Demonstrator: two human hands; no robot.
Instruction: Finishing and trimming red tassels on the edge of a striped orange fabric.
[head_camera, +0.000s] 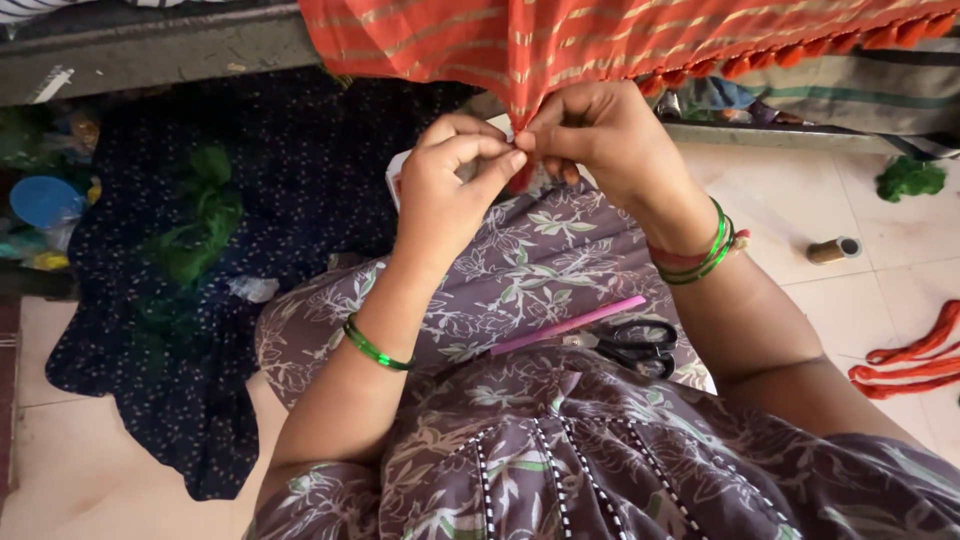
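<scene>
The orange cloth (600, 35) hangs across the far side, cut off by the top edge, so I cannot see how far it runs. It is woven with thin pale stripes, and its lower hem, slanting up to the right, carries a row of small orange tassels (800, 52). A gathered fold of it drops straight down toward me, its long axis near to far, ending right at my fingertips.

On the floor to the left lies a dark blue dotted cloth (200, 300), crumpled, with a tangle of green thread (195, 220) on it; what sits in the shadow beyond it at far left is hard to make out. My lap, in grey-purple floral fabric, fills the near middle.

My right hand (600, 140) and left hand (445, 190) meet under the fold, both pinched shut on the tip of the orange cloth, thumb and forefinger pressed together. The exact bit of thread or tassel between them is hidden by my fingers. Green bangles ring both wrists.

On my lap rest black-handled scissors (635, 345), blades pointing left, partly tucked under a thin pink stick (570, 325) that slants up to the right. On the pale floor tiles at right lie loops of orange yarn (910, 360), cut off by the edge, a small brown spool (833, 250) on its side, and a green tuft (910, 178).
</scene>
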